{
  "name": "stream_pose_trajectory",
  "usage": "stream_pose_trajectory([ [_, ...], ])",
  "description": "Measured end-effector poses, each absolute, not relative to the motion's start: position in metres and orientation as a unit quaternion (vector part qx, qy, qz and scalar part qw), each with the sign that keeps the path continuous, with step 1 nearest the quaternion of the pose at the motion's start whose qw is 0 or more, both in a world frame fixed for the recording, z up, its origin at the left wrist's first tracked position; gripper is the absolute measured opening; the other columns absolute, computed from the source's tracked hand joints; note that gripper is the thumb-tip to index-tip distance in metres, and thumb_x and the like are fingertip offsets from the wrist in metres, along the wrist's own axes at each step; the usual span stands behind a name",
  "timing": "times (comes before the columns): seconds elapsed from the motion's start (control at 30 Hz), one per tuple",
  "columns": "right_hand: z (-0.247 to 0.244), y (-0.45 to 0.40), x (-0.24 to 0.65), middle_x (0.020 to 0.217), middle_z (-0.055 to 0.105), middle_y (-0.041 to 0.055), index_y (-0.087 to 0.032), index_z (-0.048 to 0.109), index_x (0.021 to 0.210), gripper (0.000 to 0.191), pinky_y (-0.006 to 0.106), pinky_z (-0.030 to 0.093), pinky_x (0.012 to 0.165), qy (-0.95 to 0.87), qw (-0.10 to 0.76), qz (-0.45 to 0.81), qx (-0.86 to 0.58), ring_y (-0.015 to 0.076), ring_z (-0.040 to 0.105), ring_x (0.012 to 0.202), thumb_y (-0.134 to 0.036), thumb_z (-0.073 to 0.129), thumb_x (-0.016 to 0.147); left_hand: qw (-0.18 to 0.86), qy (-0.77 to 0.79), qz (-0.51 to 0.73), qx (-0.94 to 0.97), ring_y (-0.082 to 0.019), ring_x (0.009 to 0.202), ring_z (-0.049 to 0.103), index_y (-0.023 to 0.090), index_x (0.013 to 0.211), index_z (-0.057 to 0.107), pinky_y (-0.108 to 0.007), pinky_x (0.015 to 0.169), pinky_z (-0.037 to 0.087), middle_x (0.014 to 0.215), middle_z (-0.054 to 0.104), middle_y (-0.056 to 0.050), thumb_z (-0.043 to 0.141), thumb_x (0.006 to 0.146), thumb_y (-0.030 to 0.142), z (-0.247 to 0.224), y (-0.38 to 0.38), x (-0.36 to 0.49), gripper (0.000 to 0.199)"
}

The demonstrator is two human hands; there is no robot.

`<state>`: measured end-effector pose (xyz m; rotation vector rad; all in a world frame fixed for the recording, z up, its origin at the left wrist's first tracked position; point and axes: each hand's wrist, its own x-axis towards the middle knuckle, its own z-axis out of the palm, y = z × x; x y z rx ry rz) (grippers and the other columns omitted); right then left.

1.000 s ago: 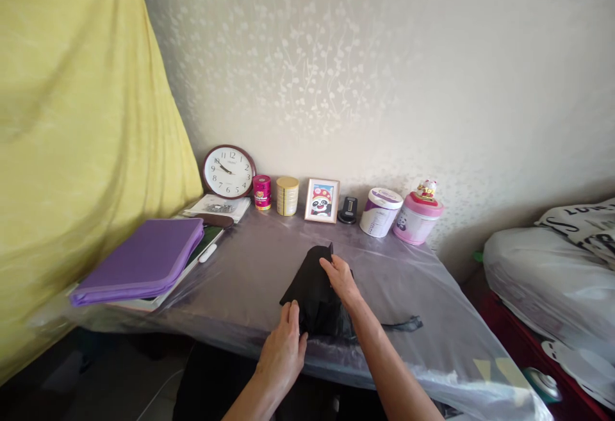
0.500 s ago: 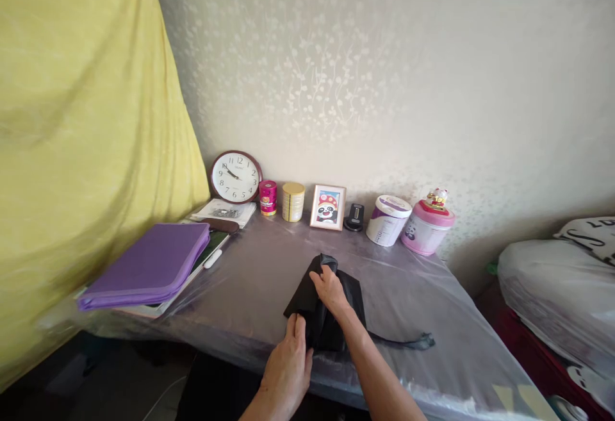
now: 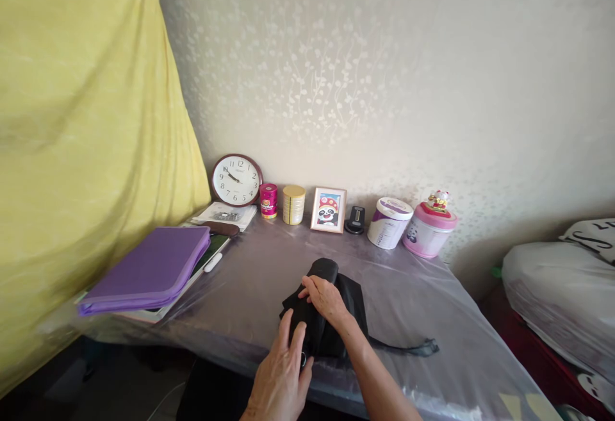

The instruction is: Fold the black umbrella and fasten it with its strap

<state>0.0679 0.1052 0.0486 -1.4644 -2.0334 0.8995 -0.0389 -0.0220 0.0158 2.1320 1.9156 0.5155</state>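
Observation:
A bundle of black cloth lies near the table's front edge. Its middle forms a thick roll, with flatter folds spreading to the right and a thin dark strap trailing over the tabletop. My right hand lies across the roll, fingers curled over its upper part. At the near end, my left hand has its fingers and thumb around the left side of the bundle. A small shiny round piece shows between them. The cloth's underside is hidden.
A purple folder rests on other flat items at left, with a white marker-like stick beside it. Along the wall stand a clock, several canisters, and a framed panda picture. A yellow curtain hangs left.
My right hand has shifted slightly left and down on the black cloth, whose far end now looks rounder. The fingers of my left hand have spread further apart.

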Motion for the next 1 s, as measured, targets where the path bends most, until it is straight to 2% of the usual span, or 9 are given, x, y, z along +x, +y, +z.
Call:
stream_pose_trajectory([
  [0.13,0.049,0.101,0.065,0.078,0.071,0.0006,-0.02,0.062,0.081,0.038,0.021,0.041,0.07,-0.763,0.229,0.29,-0.531,0.0127,0.065,0.077,-0.038,0.03,0.091,0.158,0.628,0.154,0.746,-0.023,0.116,0.048,0.03,0.139,0.017,-0.031,0.088,0.045,0.15,0.002,-0.006,0.044,0.077,0.016,0.027,-0.016,-0.034,0.069],
  [0.27,0.052,0.095,0.067,0.079,0.071,0.0003,-0.021,0.063,0.083,0.039,0.021,0.043,0.069,-0.78,0.221,0.298,-0.503,0.013,0.065,0.078,-0.037,0.029,0.092,0.209,0.624,0.128,0.742,-0.022,0.11,0.053,0.028,0.141,0.007,-0.031,0.089,0.044,0.15,-0.005,-0.011,0.047,0.072,0.01,0.03,-0.009,-0.029,0.081],
  [0.37,0.053,0.086,0.073,0.082,0.07,-0.0004,-0.022,0.064,0.086,0.035,0.022,0.044,0.071,-0.816,0.236,0.281,-0.447,0.0131,0.063,0.079,-0.036,0.032,0.092,0.226,0.631,0.117,0.732,-0.021,0.107,0.055,0.024,0.141,0.007,-0.029,0.086,0.045,0.149,-0.006,-0.012,0.044,0.071,0.006,0.027,-0.006,-0.028,0.081],
  [0.47,0.05,0.077,0.083,0.089,0.069,0.0001,-0.024,0.064,0.095,0.03,0.024,0.045,0.077,-0.836,0.292,0.246,-0.394,0.0136,0.061,0.084,-0.034,0.036,0.092,0.233,0.636,0.114,0.727,-0.02,0.104,0.057,0.022,0.141,0.004,-0.028,0.083,0.047,0.149,-0.006,-0.012,0.04,0.071,0.004,0.022,-0.004,-0.028,0.081],
  [0.57,0.04,0.077,0.092,0.096,0.068,0.0036,-0.022,0.064,0.099,0.027,0.029,0.044,0.087,-0.848,0.337,0.195,-0.359,0.0161,0.057,0.097,-0.03,0.039,0.091,0.243,0.631,0.119,0.728,-0.02,0.106,0.056,0.02,0.141,0.002,-0.027,0.086,0.045,0.149,-0.006,-0.011,0.039,0.071,0.004,0.018,-0.002,-0.027,0.08],
  [0.67,0.028,0.091,0.098,0.103,0.067,0.0051,-0.021,0.065,0.098,0.027,0.04,0.035,0.099,-0.875,0.319,0.135,-0.337,0.0196,0.051,0.111,-0.027,0.04,0.091,0.255,0.63,0.106,0.725,-0.02,0.11,0.053,0.019,0.141,0.002,-0.026,0.088,0.043,0.149,-0.006,-0.01,0.038,0.07,0.003,0.017,0.0,-0.027,0.081],
  [0.77,0.019,0.115,0.1,0.106,0.066,0.0049,-0.022,0.065,0.099,0.029,0.047,0.027,0.103,-0.878,0.302,0.105,-0.357,0.0208,0.049,0.114,-0.027,0.037,0.091,0.269,0.637,0.095,0.716,-0.019,0.11,0.054,0.021,0.141,0.0,-0.025,0.086,0.043,0.149,-0.006,-0.008,0.038,0.07,0.003,0.017,0.004,-0.027,0.082],
  [1.0,0.011,0.167,0.102,0.105,0.066,0.0033,-0.025,0.068,0.093,0.033,0.046,0.022,0.104,-0.848,0.284,0.094,-0.437,0.0207,0.047,0.115,-0.03,0.035,0.091,0.288,0.651,0.113,0.693,-0.019,0.108,0.055,0.019,0.141,-0.002,-0.023,0.083,0.044,0.149,0.004,-0.007,0.039,0.071,0.011,0.014,0.005,-0.029,0.081],
])
